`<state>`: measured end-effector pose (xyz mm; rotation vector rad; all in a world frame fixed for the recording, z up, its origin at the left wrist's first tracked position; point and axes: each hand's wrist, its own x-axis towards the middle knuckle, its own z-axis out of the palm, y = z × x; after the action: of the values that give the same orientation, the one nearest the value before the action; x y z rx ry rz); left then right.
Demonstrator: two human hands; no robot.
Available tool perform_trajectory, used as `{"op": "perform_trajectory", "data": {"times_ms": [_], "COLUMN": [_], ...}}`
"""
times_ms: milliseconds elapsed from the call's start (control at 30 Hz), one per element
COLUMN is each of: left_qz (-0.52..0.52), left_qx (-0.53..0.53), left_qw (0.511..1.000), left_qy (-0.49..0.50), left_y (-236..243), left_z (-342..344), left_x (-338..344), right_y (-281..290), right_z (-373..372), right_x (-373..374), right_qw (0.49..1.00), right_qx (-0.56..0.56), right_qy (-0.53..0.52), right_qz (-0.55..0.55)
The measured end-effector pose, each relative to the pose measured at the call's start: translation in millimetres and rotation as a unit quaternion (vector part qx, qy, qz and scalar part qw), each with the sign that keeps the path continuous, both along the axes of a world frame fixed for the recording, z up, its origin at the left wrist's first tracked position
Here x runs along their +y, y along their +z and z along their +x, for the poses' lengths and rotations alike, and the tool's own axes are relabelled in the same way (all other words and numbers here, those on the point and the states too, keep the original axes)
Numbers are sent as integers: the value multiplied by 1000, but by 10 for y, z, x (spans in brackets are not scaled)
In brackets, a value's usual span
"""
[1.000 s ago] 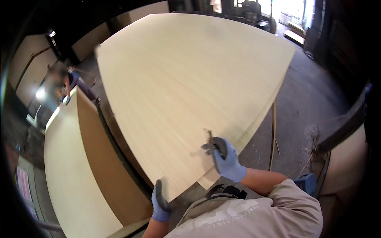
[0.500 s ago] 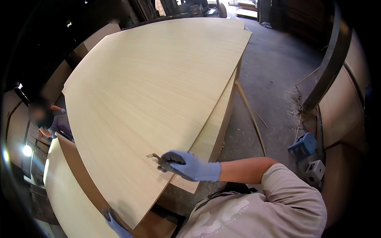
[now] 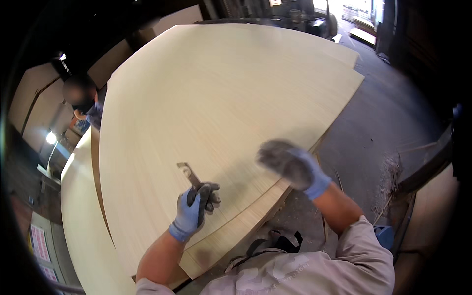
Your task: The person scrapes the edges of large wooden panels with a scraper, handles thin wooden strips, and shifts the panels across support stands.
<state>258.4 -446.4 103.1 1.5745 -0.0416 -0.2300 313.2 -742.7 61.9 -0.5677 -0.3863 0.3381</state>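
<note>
Pale, grained wood panel (image 3: 216, 103); left grip (image 3: 191, 209) clasps slim tool (image 3: 189, 175), right grip (image 3: 290, 164) flattened.

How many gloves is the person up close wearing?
2: one on the left hand, holding a small tool; one on the right hand, near the right edge of the board.

Passable over the pale sheet (image 3: 211, 98) beyond the right hand (image 3: 293, 165). Obstructed at the left hand (image 3: 191, 210) by a metal tool (image 3: 192, 178).
</note>
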Motion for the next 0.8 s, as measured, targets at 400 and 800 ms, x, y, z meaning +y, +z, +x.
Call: {"op": "perform_trajectory", "data": {"times_ms": [400,800], "left_qz": [143,57], "left_qx": [-132,-118], "left_qw": [980,983], "left_qy": [-29,-128], "left_y": [-219,-230], "left_z": [270,229], "left_x": [-316,-109], "right_y": [-3370,-2462], "right_z": [-1847,-1260], "right_x": [-2259,-3105], "right_qw": [666,876], "right_qx": [717,241], "right_qy": [-119,-418], "right_qz": [-167,24]}}
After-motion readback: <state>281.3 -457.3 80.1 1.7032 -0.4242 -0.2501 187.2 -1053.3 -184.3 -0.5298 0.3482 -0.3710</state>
